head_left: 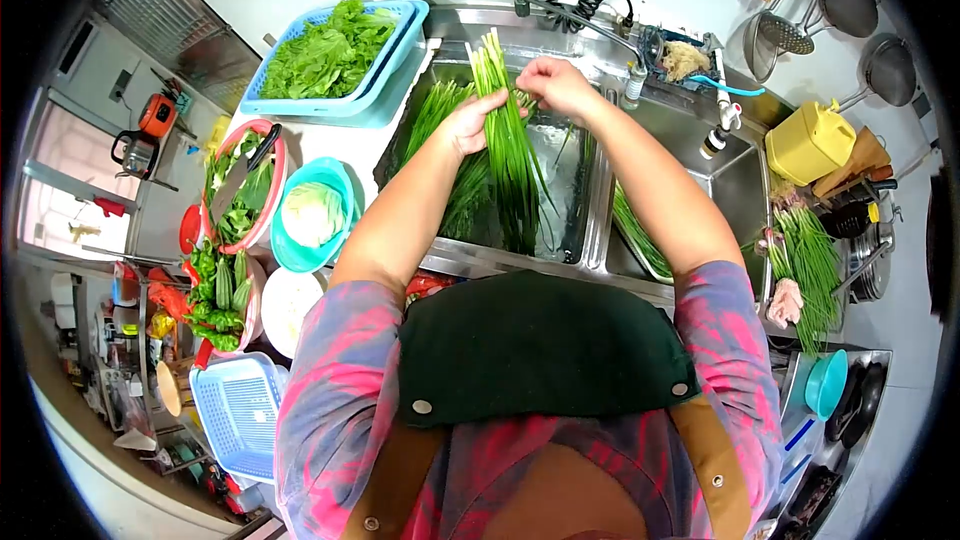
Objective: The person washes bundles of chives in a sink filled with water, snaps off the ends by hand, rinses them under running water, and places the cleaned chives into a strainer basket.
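My left hand (470,127) is wrapped round a bunch of long green chives (512,175), held upright over the left sink basin (572,248) with pale stem ends at the top and leaves hanging into the basin. Close to its right, my right hand (556,86) has its fingers bent and pinched together beside the stems; whatever they may hold is too small to make out. More chives (428,120) lie in water along the basin's left side. In the right basin (735,175), a further heap of chives (640,230) is partly hidden by my right arm.
A blue basket of leafy greens (330,50) stands left of the sink. Nearby are a turquoise bowl with a cabbage (312,215) and a knife (240,175) across a pink basin of greens. A faucet (590,25) reaches over the sink; a yellow jug (810,143) stands right.
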Available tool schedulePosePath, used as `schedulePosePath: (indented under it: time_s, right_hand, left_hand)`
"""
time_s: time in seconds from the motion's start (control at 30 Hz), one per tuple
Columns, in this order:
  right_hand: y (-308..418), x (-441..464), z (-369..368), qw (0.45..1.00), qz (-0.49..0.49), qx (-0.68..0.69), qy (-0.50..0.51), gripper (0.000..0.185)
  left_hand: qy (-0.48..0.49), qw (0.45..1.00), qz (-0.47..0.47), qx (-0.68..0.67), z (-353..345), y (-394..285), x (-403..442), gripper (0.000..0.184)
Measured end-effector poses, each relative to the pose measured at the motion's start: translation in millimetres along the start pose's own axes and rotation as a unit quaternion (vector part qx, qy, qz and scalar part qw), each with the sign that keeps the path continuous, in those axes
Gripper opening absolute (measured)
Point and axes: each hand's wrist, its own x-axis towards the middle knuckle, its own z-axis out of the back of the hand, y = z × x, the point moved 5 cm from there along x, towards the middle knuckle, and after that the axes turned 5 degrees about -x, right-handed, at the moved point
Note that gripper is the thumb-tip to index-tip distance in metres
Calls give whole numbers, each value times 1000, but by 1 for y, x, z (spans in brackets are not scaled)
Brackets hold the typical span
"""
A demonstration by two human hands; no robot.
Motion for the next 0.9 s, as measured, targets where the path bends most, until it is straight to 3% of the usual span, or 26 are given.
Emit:
schedulePosePath:
  time_s: [0.07, 0.23, 0.4, 0.53, 0.63, 0.67, 0.7, 0.73, 0.77, 0.83, 0.9]
  right_hand:
    - [12, 5, 6, 995, 20, 93, -37, 8]
    - [31, 8, 5, 930, 17, 364, -38, 3]
    - [61, 8, 58, 922, 111, 357, -102, 9]
    - [80, -5, 108, 884, 180, 402, -156, 9]
    - [55, -10, 119, 973, 156, 54, -162, 9]
    - [29, -14, 106, 988, 47, -53, -140, 22]
    - [-9, -6, 101, 965, -46, -242, -91, 41]
    - [-24, -12, 88, 905, 18, -410, -113, 61]
    - [-34, -14, 75, 895, -51, -433, -96, 70]
    - [-23, -18, 37, 952, -6, -301, -59, 83]
    - [-28, -10, -9, 990, 20, -126, 62, 89]
  left_hand:
    - [-5, 997, -23, 78, -8, -2, -9, 30]
    - [-19, 996, -28, 86, -20, -3, -15, 33]
    - [-67, 987, -26, 143, -29, -4, -24, 33]
    - [-106, 986, -46, 119, -2, -1, -21, 34]
    - [-80, 993, -51, 66, 9, -11, -22, 35]
    - [-64, 995, -63, 50, 7, -18, -24, 35]
    - [-49, 997, -51, 43, 6, -24, -25, 33]
    - [-49, 996, -71, 37, 3, -30, -26, 35]
    - [-44, 997, -60, 30, 0, -34, -25, 35]
    - [-37, 998, -52, 10, -1, -39, -16, 36]
    - [-83, 995, -57, 2, -3, -36, 2, 32]
